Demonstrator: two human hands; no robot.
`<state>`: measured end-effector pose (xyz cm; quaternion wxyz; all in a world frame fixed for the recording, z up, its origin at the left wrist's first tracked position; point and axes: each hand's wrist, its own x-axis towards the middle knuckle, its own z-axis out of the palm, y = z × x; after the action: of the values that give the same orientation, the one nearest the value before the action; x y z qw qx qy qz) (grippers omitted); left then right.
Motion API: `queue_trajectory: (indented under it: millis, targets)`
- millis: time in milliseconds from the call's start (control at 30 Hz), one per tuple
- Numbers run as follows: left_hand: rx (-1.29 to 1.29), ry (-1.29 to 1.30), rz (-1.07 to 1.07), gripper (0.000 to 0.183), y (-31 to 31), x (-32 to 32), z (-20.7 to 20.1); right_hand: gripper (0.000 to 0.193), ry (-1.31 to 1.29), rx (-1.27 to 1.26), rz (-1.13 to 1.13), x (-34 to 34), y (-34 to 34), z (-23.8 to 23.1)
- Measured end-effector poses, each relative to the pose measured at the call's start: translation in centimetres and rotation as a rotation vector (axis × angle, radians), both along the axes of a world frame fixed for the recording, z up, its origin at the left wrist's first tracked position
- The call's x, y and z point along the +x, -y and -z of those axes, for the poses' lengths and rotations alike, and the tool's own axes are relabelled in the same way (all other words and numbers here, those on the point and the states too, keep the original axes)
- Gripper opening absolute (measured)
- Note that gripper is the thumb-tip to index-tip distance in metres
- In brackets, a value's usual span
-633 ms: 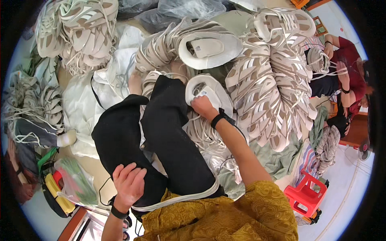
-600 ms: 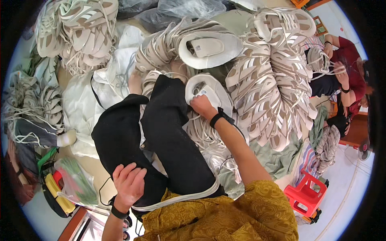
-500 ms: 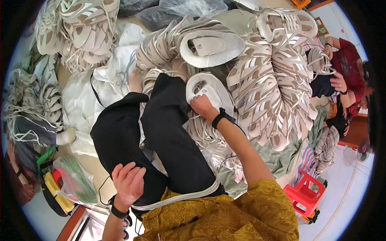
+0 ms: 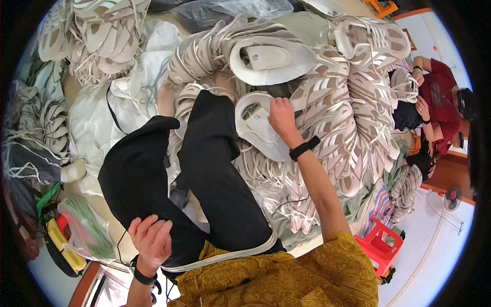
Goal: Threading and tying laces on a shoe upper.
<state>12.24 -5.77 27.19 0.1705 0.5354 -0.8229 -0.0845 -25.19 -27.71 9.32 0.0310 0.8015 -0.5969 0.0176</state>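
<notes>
Just past my knees, a shoe upper (image 4: pixel 246 127) lies with its pale inner side up, at the near end of a nested row. My right hand (image 4: pixel 283 116) is closed at this upper's right edge, fingertips hidden beneath the knuckles. Over my left thigh hovers my left hand (image 4: pixel 152 239), fingers loosely bent and slightly apart, holding nothing. Beyond, another curved row of nested uppers (image 4: pixel 197 59) ends in a large upper (image 4: pixel 276 60) with its pale inside showing. Long rows of beige and white uppers (image 4: pixel 353 123) fan out to the right.
More uppers (image 4: pixel 110 36) are piled at the far left, beside white sheeting (image 4: pixel 92 133). A red plastic stool (image 4: pixel 381 248) stands at the lower right. Another person in a dark red top (image 4: pixel 442 94) handles a shoe upper at the right. A clear bag (image 4: pixel 87 227) sits at the left.
My right hand has moved right across the upper, from its middle to its right edge. My left hand has shifted slightly down and left. The person at the right has brought a hand lower.
</notes>
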Motion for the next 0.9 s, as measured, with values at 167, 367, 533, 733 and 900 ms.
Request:
queue_trajectory:
  millis: [167, 367, 533, 733, 900]
  targets:
    - [0.008, -0.051, 0.02, 0.031, -0.5, 0.6, -0.4, 0.022, -0.152, -0.375, -0.253, -1.6, 3.9, 5.0]
    - [-0.061, -0.17, 0.029, 0.029, -0.7, 0.3, 1.6, 0.034, -0.114, 0.245, -0.062, -14.1, 6.5, 12.9]
    - [-0.063, -0.125, -0.024, 0.03, -1.2, 0.6, 1.1, 0.022, -0.015, 0.53, 0.157, -6.9, 9.1, 12.7]
    - [-0.111, -0.287, 0.054, 0.032, -1.2, 0.3, 2.9, 0.023, 0.002, 0.062, -0.036, -14.0, 6.5, 11.0]
    - [-0.098, -0.192, -0.032, 0.038, -1.5, 1.0, 0.5, 0.019, 0.299, 0.025, -0.085, -1.7, 3.7, -0.8]
